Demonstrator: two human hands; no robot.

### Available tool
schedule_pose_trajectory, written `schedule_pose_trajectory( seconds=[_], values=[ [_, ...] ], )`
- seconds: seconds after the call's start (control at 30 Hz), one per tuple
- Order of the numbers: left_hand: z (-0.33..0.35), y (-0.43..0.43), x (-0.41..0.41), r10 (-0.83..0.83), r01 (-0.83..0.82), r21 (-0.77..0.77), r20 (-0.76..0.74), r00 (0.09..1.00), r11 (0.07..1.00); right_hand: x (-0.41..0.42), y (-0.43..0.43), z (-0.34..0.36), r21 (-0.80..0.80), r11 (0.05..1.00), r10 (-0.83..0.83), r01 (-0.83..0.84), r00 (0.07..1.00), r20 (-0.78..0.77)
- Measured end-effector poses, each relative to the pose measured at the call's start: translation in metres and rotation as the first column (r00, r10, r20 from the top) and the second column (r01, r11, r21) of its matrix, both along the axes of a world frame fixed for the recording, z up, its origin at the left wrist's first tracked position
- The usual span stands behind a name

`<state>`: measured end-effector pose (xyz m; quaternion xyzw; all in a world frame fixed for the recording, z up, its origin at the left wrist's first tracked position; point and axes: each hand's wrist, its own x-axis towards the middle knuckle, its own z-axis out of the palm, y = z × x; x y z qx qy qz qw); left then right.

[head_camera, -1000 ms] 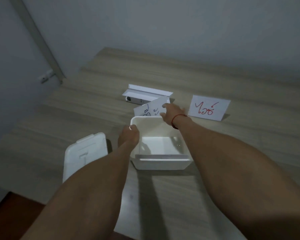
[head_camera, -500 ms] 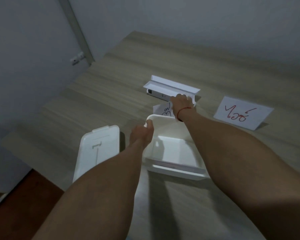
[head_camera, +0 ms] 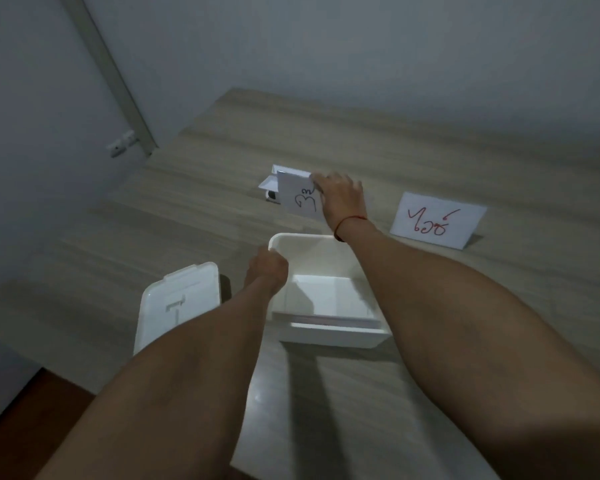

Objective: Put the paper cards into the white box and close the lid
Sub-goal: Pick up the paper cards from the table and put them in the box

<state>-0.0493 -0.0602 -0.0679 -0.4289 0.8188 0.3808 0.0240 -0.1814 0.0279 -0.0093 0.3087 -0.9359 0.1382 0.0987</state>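
The open white box stands on the wooden table in front of me, with white cards lying flat inside it. My left hand grips the box's far left rim. My right hand, a red thread at its wrist, holds a white card with black writing upright just beyond the box. Another card with red writing stands folded on the table to the right. The white lid lies flat to the left of the box.
A small white open carton sits behind the held card, partly hidden by it. The table's left edge runs near the lid, with a grey wall and a wall socket beyond. A wall closes off the table's far side.
My right hand has lifted the card with black writing off the table and tilted it upright. My left hand stays on the box rim. The view has shifted slightly.
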Motion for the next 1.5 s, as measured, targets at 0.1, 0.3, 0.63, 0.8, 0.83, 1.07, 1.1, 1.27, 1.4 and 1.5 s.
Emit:
schedule_pose_trajectory(
  seconds=[0.1, 0.3, 0.63, 0.8, 0.83, 1.07, 1.1, 1.27, 1.4, 1.5],
  values=[
    [0.000, 0.002, 0.009, -0.058, 0.059, 0.019, -0.065, 0.996, 0.998, 0.011, 0.024, 0.031, -0.070, 0.996, -0.061, 0.059, 0.997, -0.038],
    [0.002, 0.014, 0.023, -0.182, 0.186, 0.015, -0.135, 0.974, 0.982, 0.033, 0.075, 0.060, -0.202, 0.962, -0.174, 0.182, 0.983, 0.058],
    [0.000, 0.028, 0.020, -0.173, 0.187, 0.058, -0.195, 0.965, 0.981, 0.080, 0.114, 0.008, -0.048, 0.981, -0.129, 0.186, 0.822, 0.554],
    [-0.001, 0.028, 0.014, -0.175, 0.190, 0.057, -0.198, 0.964, 0.980, 0.095, 0.120, -0.002, 0.293, 0.955, -0.198, -0.042, 0.642, 0.741],
    [-0.001, 0.029, 0.013, -0.181, 0.194, 0.049, -0.197, 0.964, 0.980, 0.097, 0.119, -0.001, 0.339, 0.936, -0.224, -0.091, 0.591, 0.775],
    [-0.003, 0.031, -0.009, -0.213, 0.218, 0.011, -0.169, 0.962, 0.976, 0.063, 0.122, 0.009, 0.282, 0.949, -0.304, 0.142, 0.654, 0.693],
    [-0.003, 0.032, -0.014, -0.211, 0.215, 0.009, -0.158, 0.965, 0.977, 0.052, 0.126, 0.009, 0.252, 0.941, -0.335, 0.224, 0.716, 0.613],
    [-0.003, 0.038, -0.049, -0.174, 0.175, 0.008, -0.039, 0.984, 0.985, 0.000, 0.141, 0.006, 0.231, 0.882, -0.472, 0.412, 0.763, 0.442],
    [-0.004, 0.042, -0.083, -0.251, 0.247, -0.103, -0.026, 0.968, 0.964, -0.046, 0.142, -0.007, 0.254, 0.862, -0.506, 0.439, 0.785, 0.357],
    [-0.006, 0.046, -0.107, -0.269, 0.263, -0.150, -0.019, 0.963, 0.953, -0.076, 0.144, -0.022, 0.256, 0.854, -0.517, 0.453, 0.791, 0.327]
  ],
)
